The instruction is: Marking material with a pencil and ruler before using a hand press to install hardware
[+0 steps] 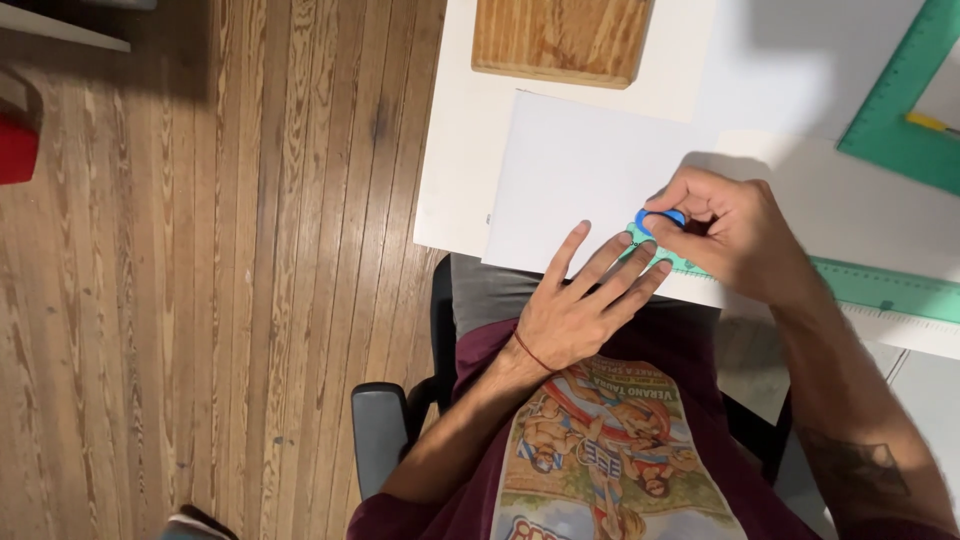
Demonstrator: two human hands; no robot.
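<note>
A white sheet of paper [580, 180] lies on the white table [460, 150], its near edge overhanging the table front. My left hand [585, 300] rests flat with fingers spread on the paper's near edge and on the end of a green ruler [880, 285]. My right hand [730, 235] pinches a small blue tool [660, 218] with a looped handle against the ruler's edge, just beyond my left fingertips. What the tool's tip does is hidden by my fingers.
A wooden board [560, 40] sits at the table's far edge. A green set square [900, 110] lies at the far right. Wooden floor [220, 280] spreads to the left, with a red object [15, 145] at its edge. A chair armrest [378, 430] is below.
</note>
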